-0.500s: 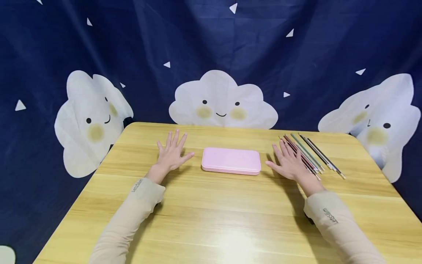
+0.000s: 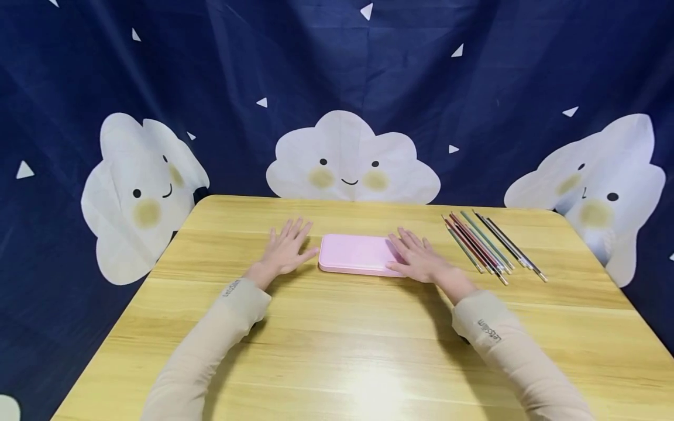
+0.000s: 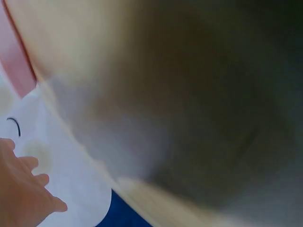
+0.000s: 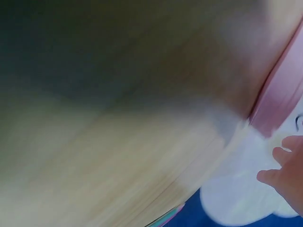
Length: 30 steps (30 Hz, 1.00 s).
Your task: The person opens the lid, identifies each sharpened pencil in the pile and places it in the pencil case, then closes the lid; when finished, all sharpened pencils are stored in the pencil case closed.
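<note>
A pink, flat case with rounded corners (image 2: 353, 252) lies on the wooden table near its far side. My left hand (image 2: 283, 252) is just left of the case, fingers spread and straight, thumb pointing at its left end. My right hand (image 2: 421, 260) overlaps the right end of the case in the head view, fingers extended and thumb toward the near edge. The left wrist view shows the case's side (image 3: 16, 61) beyond the left hand (image 3: 21, 189). In the right wrist view the case (image 4: 279, 90) stands close to the right hand's fingertips.
Several pencils (image 2: 476, 245) in dark, red and green tones lie loosely side by side on the table, right of the right hand. Behind the wooden table (image 2: 326, 333) hangs a dark blue curtain (image 2: 316, 52) printed with smiling white clouds and small triangles.
My right hand has moved left from over the pencils to the case's right end, uncovering the pencils. My left hand has come slightly right and nearer, toward the case.
</note>
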Each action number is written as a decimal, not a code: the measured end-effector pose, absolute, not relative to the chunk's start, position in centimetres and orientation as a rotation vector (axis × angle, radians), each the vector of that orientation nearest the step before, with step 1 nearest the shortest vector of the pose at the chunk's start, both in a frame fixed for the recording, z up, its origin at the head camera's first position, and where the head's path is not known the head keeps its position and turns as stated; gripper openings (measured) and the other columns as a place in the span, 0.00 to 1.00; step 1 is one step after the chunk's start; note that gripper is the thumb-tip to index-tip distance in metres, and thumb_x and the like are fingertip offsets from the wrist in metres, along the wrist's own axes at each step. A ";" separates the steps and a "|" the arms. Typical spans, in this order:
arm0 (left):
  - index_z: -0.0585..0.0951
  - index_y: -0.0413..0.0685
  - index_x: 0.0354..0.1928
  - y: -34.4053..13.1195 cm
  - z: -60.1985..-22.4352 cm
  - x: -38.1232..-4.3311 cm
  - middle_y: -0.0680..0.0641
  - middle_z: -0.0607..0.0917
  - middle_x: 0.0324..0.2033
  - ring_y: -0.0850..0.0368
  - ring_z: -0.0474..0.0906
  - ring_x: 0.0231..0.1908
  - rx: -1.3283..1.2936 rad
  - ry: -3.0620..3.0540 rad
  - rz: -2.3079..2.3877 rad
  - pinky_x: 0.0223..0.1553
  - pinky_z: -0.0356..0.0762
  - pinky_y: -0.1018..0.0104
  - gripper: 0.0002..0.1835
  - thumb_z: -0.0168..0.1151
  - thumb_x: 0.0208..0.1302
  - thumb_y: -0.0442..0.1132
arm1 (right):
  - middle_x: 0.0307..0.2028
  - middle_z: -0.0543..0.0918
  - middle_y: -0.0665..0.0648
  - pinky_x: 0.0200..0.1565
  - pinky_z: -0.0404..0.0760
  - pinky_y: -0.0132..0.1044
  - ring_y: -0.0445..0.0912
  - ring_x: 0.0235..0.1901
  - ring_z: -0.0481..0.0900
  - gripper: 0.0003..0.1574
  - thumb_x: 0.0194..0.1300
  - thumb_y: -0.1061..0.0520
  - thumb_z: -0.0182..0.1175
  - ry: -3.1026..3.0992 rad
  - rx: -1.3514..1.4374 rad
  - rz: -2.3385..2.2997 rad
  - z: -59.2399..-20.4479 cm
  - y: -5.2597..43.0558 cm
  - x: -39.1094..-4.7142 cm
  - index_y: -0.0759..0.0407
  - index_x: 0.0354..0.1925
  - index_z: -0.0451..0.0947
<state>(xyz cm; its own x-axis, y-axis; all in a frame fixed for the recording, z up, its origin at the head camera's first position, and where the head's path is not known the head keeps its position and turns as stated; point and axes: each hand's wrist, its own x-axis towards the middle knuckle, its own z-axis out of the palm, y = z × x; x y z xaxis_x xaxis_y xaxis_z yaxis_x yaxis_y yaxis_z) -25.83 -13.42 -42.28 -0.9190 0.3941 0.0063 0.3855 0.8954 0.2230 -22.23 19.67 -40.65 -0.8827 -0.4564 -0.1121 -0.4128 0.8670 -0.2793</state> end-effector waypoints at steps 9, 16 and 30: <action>0.44 0.50 0.71 -11.7 -42.7 -26.0 0.44 0.44 0.71 0.44 0.35 0.69 0.797 2.862 0.349 0.63 0.32 0.38 0.46 0.45 0.60 0.66 | 0.69 0.44 0.67 0.62 0.44 0.63 0.60 0.68 0.42 0.48 0.64 0.32 0.43 2.834 -0.834 -0.215 -40.9 16.4 -22.9 0.57 0.71 0.45; 0.46 0.49 0.71 -11.1 -43.2 -26.3 0.44 0.46 0.71 0.45 0.37 0.69 0.884 2.795 0.368 0.64 0.36 0.40 0.53 0.56 0.51 0.68 | 0.68 0.48 0.68 0.61 0.48 0.63 0.61 0.67 0.46 0.52 0.61 0.28 0.43 2.856 -0.853 -0.111 -41.4 15.5 -23.0 0.57 0.71 0.44; 0.57 0.41 0.68 -10.7 -44.5 -27.0 0.39 0.65 0.63 0.43 0.57 0.63 1.011 2.788 0.698 0.62 0.53 0.48 0.53 0.71 0.42 0.56 | 0.61 0.60 0.71 0.52 0.66 0.62 0.63 0.59 0.61 0.53 0.58 0.27 0.48 3.037 -1.002 0.189 -42.7 14.8 -23.0 0.63 0.65 0.56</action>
<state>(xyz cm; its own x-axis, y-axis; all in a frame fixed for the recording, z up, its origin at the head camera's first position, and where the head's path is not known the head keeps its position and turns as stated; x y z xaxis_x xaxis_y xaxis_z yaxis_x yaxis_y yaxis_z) -26.96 -10.67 -44.49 -0.7757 0.6278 0.0654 0.5845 0.6754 0.4496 -23.02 14.75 -42.67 -0.8028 -0.5959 0.0217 -0.5886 0.7977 0.1311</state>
